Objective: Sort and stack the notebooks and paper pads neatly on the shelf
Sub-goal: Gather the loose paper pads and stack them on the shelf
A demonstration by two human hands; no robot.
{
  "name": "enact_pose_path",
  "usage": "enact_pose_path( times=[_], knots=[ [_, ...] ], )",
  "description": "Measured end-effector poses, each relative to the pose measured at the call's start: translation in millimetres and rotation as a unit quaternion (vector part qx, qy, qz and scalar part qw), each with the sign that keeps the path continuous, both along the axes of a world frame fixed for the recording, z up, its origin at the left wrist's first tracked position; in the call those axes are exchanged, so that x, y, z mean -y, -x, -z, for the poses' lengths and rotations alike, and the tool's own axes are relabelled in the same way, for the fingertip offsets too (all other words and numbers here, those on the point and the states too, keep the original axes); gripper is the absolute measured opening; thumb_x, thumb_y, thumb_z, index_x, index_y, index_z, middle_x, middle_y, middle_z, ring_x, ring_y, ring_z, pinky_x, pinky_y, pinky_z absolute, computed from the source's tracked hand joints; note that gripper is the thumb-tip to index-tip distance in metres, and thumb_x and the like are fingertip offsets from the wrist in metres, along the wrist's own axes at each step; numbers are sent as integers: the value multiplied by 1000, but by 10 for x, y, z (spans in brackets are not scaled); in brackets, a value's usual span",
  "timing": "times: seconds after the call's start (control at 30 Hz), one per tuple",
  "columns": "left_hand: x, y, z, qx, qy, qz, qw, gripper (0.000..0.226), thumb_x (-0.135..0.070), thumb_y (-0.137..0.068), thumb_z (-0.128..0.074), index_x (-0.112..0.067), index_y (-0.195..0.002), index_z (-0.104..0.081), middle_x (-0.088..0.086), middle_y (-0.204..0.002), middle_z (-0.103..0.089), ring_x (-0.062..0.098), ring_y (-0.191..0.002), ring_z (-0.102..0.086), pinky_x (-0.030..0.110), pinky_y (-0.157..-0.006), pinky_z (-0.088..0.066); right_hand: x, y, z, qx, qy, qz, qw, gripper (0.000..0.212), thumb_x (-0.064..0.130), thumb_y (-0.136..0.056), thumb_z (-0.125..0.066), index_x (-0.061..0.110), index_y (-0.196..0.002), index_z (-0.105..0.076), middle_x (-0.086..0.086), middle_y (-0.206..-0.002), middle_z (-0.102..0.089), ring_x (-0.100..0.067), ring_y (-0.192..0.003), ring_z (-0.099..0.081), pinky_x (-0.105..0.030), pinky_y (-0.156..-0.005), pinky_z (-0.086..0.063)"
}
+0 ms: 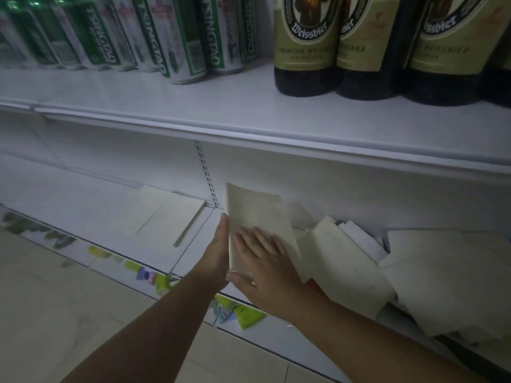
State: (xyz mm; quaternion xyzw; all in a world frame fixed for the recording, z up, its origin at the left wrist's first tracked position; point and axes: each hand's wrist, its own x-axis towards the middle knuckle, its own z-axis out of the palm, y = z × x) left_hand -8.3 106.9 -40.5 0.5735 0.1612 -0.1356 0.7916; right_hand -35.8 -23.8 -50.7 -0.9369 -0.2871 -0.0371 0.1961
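Above, Tsingtao cans (154, 37), Weissbier bottles (307, 45), notebook (254, 211) held

Shop: white retail shelving (249, 117), beer cans (177, 37), bottles (307, 45).

- Cans (166, 37): green and white, marked TSINGTAO, in rows on the left of the upper shelf (221, 106).
- Bottles (307, 51): dark, with beige Weissbier labels, close together on the right of the same white shelf.
- Slotted strip (206, 175): upright on the white back wall below it.
- Tags (146, 275): green, yellow and blue, blurred, along the front edge of the lower shelf (91, 205).
- Floor (69, 313): pale tiles.
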Motion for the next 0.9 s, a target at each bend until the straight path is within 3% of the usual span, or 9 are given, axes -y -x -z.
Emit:
enact_pose_path(
  times=[0.07,0.13,0.23,0.27,0.33,0.4,0.57,0.73,0.9],
  knots=[
    [-157,94,-44,-5,8,-34,999,46,-40,-97,-42,-8,-129,-52,19,-115,-66,32,-97,-67,35,-72,-56,-108,92,-72,-23,3,-69,997,86,72,-82,-14,22,-151,-17,6,-160,-9,-15,-147,-2,-40,-118,-1],
    [-358,206,-95,7,-34,-82,996,34,-18,-94,-49,-11,-127,-47,20,-108,-63,33,-88,-64,33,-65,-55,-185,118,-143,-83,-86,-98,988,79,66,-84,-21,17,-142,-42,2,-155,-29,-16,-144,-21,-36,-118,-14],
    [-683,368,-199,18,-40,-111,993,37,-6,-92,-50,-16,-127,-45,16,-105,-61,30,-87,-61,38,-73,-54,-270,-93,-137,-164,-238,104,952,73,63,-73,-47,15,-126,-57,-1,-133,-53,-20,-122,-49,-29,-102,-39],
    [-809,405,-226,17,-32,-113,993,39,-7,-92,-51,-18,-129,-44,16,-110,-61,32,-92,-60,42,-79,-53,-304,-154,-171,-260,-276,174,909,80,63,-67,-61,16,-131,-51,-1,-130,-53,-21,-118,-51,-29,-97,-42],
    [-1063,473,-287,26,-21,-113,993,42,-9,-92,-52,-22,-131,-43,16,-120,-60,35,-102,-60,49,-88,-50,-439,-232,-183,-506,-376,199,750,82,57,-61,-77,15,-127,-52,-8,-117,-62,-26,-104,-59,-36,-84,-51],
    [-1319,526,-328,31,-18,-112,993,41,-12,-94,-52,-22,-133,-42,16,-125,-60,38,-109,-59,54,-92,-48,-651,-154,-307,-592,-420,156,670,37,35,-85,-67,12,-113,-60,-12,-101,-67,-27,-90,-62,-37,-70,-54],
    [-2125,729,-383,44,-40,-116,991,33,-23,-99,-48,-15,-131,-45,18,-119,-62,36,-101,-63,46,-80,-54,-1540,54,-470,-527,-399,134,738,27,23,-98,-50,14,-124,-53,-8,-111,-65,-22,-93,-63,-32,-64,-55],
    [-3116,889,-480,66,-91,-126,986,26,-23,-98,-49,-15,-123,-48,13,-106,-65,31,-91,-64,40,-72,-53,-2603,307,-484,-535,-399,144,731,35,33,-98,-49,19,-130,-46,-10,-120,-61,-28,-102,-61,-36,-66,-57],
    [-3853,917,-520,47,-100,-120,987,36,-25,-96,-54,-16,-129,-45,16,-116,-63,37,-103,-62,53,-86,-52,-3194,283,-642,-546,-401,134,723,24,31,-99,-47,15,-117,-49,-11,-113,-62,-25,-91,-62,-35,-61,-55]
  ],
)
